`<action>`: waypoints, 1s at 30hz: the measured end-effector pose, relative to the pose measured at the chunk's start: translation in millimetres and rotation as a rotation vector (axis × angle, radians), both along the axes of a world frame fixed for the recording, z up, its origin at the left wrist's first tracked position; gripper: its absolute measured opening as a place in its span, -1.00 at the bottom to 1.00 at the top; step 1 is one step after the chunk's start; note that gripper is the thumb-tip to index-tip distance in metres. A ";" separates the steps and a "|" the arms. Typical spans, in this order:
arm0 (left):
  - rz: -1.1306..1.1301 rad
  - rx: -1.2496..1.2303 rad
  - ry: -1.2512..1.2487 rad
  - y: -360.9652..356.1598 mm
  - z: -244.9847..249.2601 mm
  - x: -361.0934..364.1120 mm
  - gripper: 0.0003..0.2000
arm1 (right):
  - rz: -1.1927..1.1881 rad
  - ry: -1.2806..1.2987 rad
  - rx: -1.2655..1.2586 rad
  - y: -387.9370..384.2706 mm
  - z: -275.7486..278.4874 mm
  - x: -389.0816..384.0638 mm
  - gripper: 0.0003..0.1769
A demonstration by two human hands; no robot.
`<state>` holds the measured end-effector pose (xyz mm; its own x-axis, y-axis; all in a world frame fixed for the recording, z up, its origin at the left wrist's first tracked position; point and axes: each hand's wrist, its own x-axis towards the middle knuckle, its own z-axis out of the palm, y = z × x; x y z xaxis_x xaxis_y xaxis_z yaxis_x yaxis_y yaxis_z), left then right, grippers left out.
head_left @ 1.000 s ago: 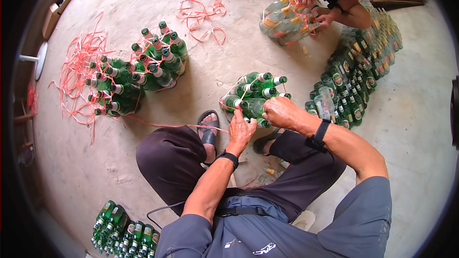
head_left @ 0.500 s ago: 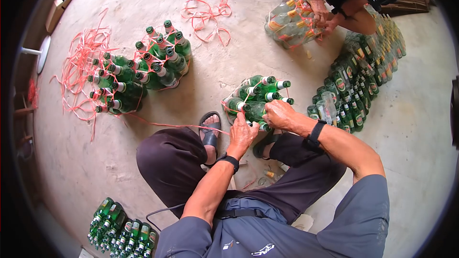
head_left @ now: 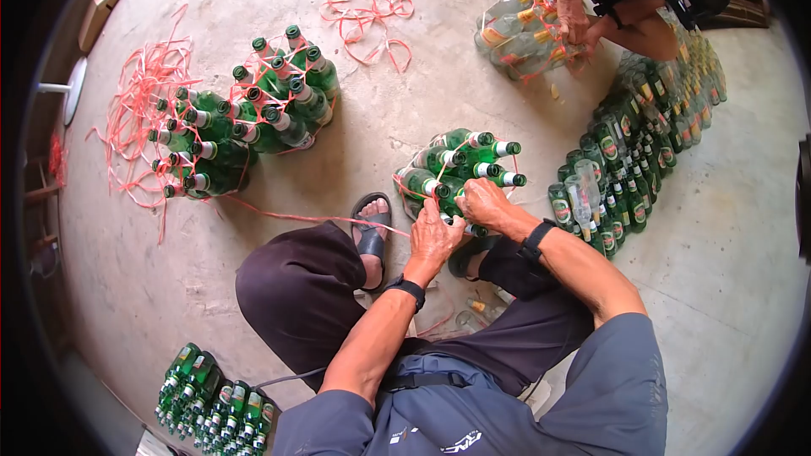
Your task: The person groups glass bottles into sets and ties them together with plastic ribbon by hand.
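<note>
Since the earlier frame the two hands have drawn together at the near edge of the bundle of green bottles (head_left: 463,167), and the bundle sits slightly further right in view. The left hand (head_left: 432,238) is closed around the red string (head_left: 312,219), which trails off to the left across the floor (head_left: 422,93). The right hand (head_left: 483,203) is curled tight over the nearest necks. I cannot tell whether it also pinches string. The bundle lies on its side on the floor, just ahead of the sandal (head_left: 372,235).

The likely trouble is slack. If either grip eases before the wrap is fixed, the bottles could spread and roll apart, and glass striking concrete may chip. The trailing string passes close to the foot and could snag there.

Counted:
- The held bundle shows about eight capped necks.
- Two tied bundles (head_left: 245,118) lie to the left, beside one heap of loose string (head_left: 135,110); another heap lies further up.
- The co-worker's hands (head_left: 574,21), two of them, rest on one bundle of clear bottles (head_left: 517,38).
- The standing bottles (head_left: 629,152) to the right are too many to count.
</note>
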<state>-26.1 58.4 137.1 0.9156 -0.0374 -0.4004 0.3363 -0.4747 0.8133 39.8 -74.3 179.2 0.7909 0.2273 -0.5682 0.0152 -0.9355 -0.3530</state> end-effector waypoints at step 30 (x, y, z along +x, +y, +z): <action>-0.051 0.039 -0.022 6.9 -6.8 6.4 -0.49 | -0.155 -0.035 0.025 4.9 -24.2 2.6 -0.59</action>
